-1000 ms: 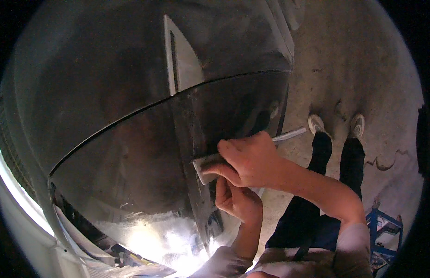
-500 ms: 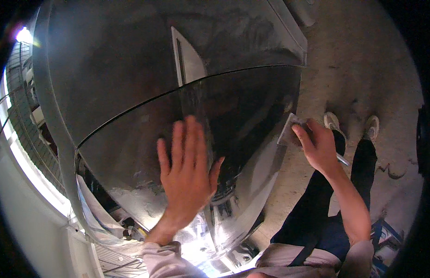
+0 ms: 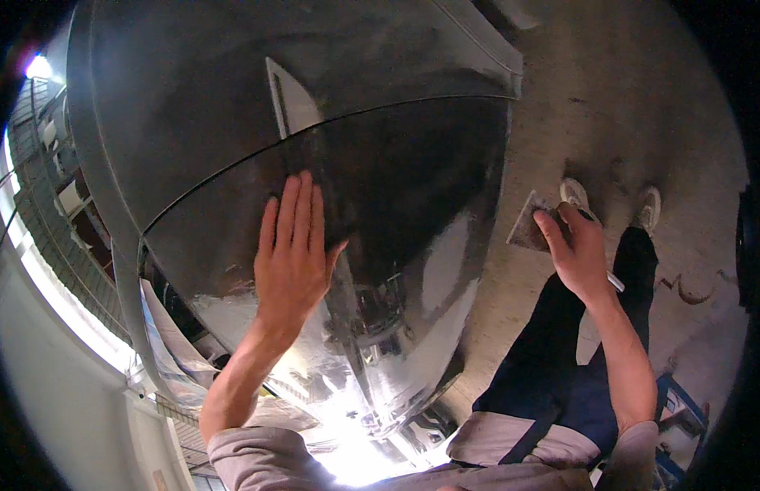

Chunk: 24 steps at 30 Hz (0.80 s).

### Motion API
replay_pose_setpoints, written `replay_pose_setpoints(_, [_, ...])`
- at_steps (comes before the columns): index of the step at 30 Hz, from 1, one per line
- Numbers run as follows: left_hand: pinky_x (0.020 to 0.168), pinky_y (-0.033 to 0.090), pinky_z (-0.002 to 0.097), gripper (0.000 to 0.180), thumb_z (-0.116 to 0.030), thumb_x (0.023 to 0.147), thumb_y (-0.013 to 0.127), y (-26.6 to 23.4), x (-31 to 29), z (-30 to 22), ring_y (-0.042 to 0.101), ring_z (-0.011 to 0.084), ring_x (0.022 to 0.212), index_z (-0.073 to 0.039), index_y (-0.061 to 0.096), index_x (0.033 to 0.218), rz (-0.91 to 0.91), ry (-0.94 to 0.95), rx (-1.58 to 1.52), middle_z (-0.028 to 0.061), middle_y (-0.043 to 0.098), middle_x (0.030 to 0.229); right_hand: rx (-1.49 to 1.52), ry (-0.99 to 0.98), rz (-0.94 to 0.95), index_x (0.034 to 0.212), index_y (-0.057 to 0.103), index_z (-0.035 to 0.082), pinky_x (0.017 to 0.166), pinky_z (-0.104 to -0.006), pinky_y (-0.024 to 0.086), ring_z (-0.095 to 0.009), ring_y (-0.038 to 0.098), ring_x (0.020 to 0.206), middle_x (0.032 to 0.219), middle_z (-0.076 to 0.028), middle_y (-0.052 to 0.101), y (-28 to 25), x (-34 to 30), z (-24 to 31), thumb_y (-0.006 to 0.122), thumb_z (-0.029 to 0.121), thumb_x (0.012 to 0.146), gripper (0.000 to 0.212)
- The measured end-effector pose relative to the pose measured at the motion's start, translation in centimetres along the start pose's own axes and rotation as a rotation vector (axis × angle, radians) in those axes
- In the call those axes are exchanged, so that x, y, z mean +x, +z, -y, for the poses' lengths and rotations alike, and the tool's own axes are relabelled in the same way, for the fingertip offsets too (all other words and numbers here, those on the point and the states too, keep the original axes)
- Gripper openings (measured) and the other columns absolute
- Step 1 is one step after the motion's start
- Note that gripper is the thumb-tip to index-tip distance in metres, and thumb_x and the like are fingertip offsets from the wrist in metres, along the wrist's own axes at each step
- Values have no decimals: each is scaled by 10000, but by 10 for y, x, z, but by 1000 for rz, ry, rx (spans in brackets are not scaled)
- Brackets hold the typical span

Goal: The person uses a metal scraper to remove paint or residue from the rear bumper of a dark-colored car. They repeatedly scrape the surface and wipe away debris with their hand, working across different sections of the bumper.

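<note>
A large dark, curved car body panel (image 3: 396,180) fills the middle, shiny and reflecting light near its lower end. My left hand (image 3: 291,245) lies flat on the panel, fingers straight and close together, thumb spread out, holding nothing. A pale, pointed patch (image 3: 299,102) sits above its fingertips, beyond a thin curved seam. To the right of the panel, my right hand (image 3: 578,254) grips a flat scraper (image 3: 529,222) with a square greyish blade. The blade shows beyond the thumb and a light handle end behind the hand; the hand covers its middle. The blade is apart from the panel.
Brown floor (image 3: 552,123) runs along the panel's right side, with my shoes and dark trousers over it. A blue-framed object (image 3: 681,421) stands at the lower right. A bright lamp (image 3: 38,67) shines at the upper left, near metal grating (image 3: 77,254).
My left hand has moved up and to the left over the panel, staying flat. My right hand with the scraper has shifted slightly right, away from the panel's edge. The whole view has shifted a little.
</note>
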<state>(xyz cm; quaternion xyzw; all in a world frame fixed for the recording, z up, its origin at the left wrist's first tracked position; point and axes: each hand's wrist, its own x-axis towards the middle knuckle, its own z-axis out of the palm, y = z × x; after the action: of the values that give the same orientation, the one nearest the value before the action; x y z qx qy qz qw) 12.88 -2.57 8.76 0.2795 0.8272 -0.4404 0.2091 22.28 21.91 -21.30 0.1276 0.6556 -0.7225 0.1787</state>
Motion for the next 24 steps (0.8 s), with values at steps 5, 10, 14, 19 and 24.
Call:
replay_pose_setpoints(5, [1325, 158, 462, 827, -493, 992, 631, 29, -95, -55, 257, 353, 1609, 92, 451, 1548, 329, 134, -28, 236, 344, 1693, -37, 188, 22, 1103, 694, -42, 548, -310, 457, -107, 572, 626, 765, -80, 654, -36, -15, -14, 681, 411, 1051, 455])
replay_pose_setpoints(10, [1328, 155, 487, 829, -421, 949, 697, 27, -159, -87, 249, 383, 1607, 118, 453, 1530, 648, 175, -286, 262, 327, 1692, -50, 60, -42, 1090, 679, -58, 519, -295, 459, -101, 581, 611, 784, -69, 653, -58, -32, -18, 675, 397, 1056, 456])
replay_pose_setpoints(14, [1315, 193, 525, 850, -330, 909, 748, 7, -79, -50, 270, 357, 1603, 89, 407, 1565, 432, 42, -317, 249, 341, 1688, -87, 238, 19, 1088, 674, -70, 615, -313, 508, -121, 610, 692, 829, -91, 679, -57, -47, -18, 670, 389, 1059, 460])
replay_pose_setpoints(19, [1326, 177, 463, 876, -486, 960, 673, 15, 10, 2, 274, 309, 1604, 62, 403, 1587, -105, 68, 134, 212, 345, 1697, -120, 38, -104, 1095, 695, -56, 609, -331, 479, -130, 605, 664, 791, -127, 697, -39, -73, -32, 680, 390, 1053, 449])
replay_pose_setpoints(24, [1332, 177, 459, 1055, -562, 888, 699, 46, -68, -28, 237, 346, 1612, 112, 310, 1601, -24, 126, 35, 244, 270, 1719, -208, 201, -114, 1125, 695, -71, 717, -364, 509, -175, 646, 771, 883, -157, 738, -27, -110, -56, 674, 398, 1053, 475])
